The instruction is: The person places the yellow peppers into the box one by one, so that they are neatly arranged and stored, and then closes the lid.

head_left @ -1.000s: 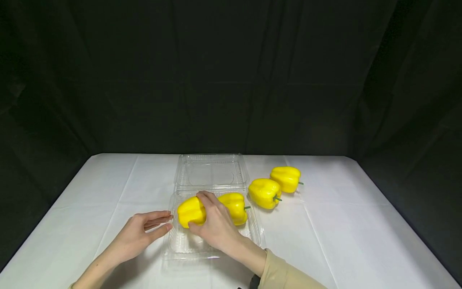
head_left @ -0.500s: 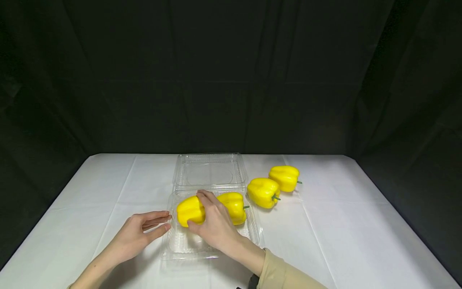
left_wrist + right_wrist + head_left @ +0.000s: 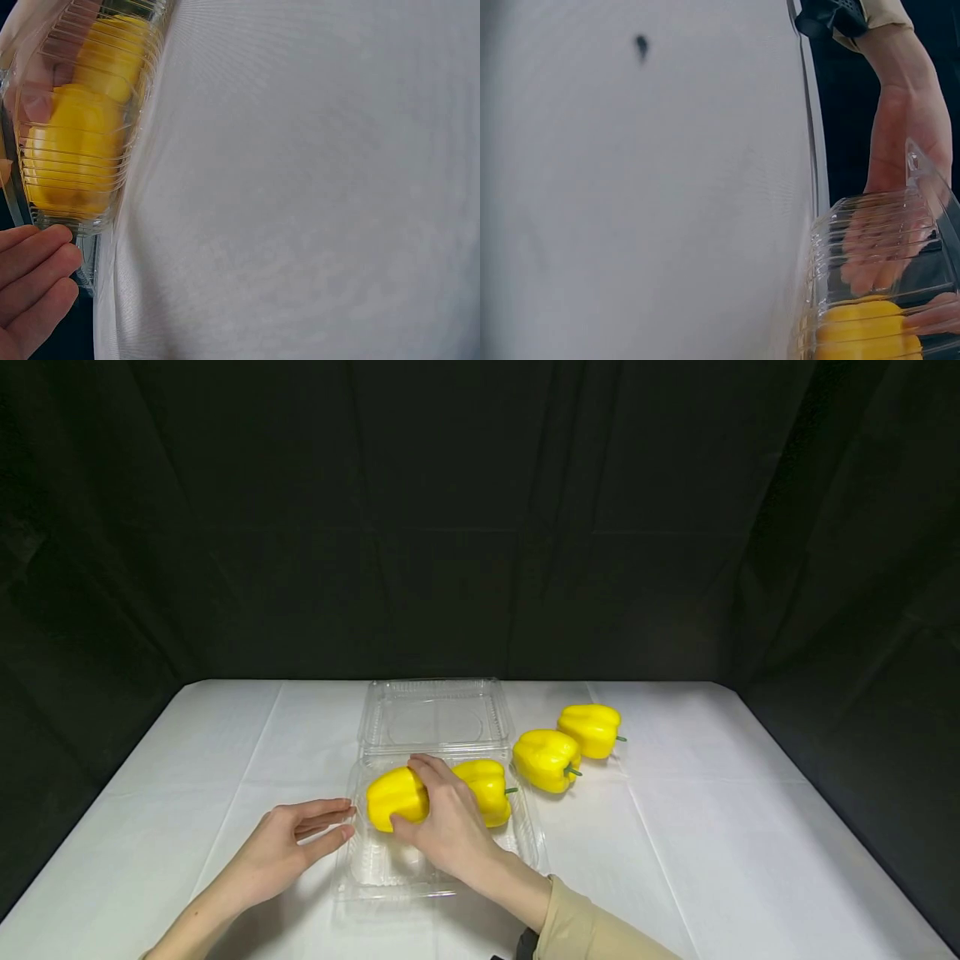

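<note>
Your right hand's fingers (image 3: 427, 774) curl over the top of a yellow pepper (image 3: 395, 797), thumb tucked under its near side, gripping it low in the centre of the head view. That pepper sits in the left half of the clear plastic clamshell tray (image 3: 375, 868), touching a second pepper (image 3: 489, 789) already lying in the right half. Your right hand (image 3: 446, 822) reaches in from the lower right of the frame, its tan sleeve (image 3: 592, 927) behind it. Your left hand (image 3: 288, 843) rests on the white-clothed desk (image 3: 750, 843) at the tray's left wall, fingers (image 3: 34, 259) straight and held loosely together, their tips just beside the ribbed plastic. The tray's hinged lid (image 3: 435, 718) lies open behind it. Two more peppers (image 3: 547, 758) (image 3: 592, 729) lie on the desk right of the tray, close together. The step in hand looks like seating the pepper; the next move calls for letting go cleanly while the left hand steadies the light tray.
</note>
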Tool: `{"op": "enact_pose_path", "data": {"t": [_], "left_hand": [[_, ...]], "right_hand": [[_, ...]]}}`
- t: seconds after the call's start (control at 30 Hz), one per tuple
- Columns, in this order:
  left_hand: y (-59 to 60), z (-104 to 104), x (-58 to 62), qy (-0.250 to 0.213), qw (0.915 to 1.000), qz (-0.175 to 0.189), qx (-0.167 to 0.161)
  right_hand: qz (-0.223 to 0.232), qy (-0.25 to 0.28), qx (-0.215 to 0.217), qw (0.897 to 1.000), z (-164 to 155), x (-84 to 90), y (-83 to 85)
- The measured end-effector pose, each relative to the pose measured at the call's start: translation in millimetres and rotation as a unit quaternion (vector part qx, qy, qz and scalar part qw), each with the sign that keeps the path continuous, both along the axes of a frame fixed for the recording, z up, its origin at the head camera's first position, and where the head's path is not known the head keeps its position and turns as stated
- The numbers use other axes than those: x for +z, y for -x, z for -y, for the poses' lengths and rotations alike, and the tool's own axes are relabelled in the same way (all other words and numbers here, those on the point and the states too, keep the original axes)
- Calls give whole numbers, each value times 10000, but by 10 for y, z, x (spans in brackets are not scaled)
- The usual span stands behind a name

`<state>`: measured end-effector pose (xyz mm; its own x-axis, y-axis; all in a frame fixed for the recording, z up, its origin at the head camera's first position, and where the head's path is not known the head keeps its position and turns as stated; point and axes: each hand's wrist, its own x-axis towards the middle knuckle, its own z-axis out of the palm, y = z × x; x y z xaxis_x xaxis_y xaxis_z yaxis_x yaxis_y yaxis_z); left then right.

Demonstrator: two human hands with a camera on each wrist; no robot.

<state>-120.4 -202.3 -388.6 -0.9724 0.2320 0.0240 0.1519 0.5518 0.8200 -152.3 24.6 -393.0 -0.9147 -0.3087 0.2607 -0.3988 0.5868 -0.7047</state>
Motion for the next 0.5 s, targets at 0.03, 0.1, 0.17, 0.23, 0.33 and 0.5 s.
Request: {"op": "enact_pose_path", "data": {"t": [0.03,0.1,0.17,0.23,0.33,0.5], "left_hand": [[1,2,-1,3,10000,-1,0],[1,6,-2,-4,10000,0,-1],[-1,6,-2,-15,10000,15,2],[-4,6,-3,-27,10000,30,7],[-5,7,-7,-45,10000,51,14],[3,5,-19,-44,10000,30,9]], "right_hand": [[28,30,-9,10000,-2,4,2],[101,100,-22,9999,-7,14,7],[182,169,-33,9997,-17,31,9],[237,209,-44,9995,-29,44,10],[270,256,-31,9993,-49,59,12],[228,259,36,9994,-83,75,21]]}}
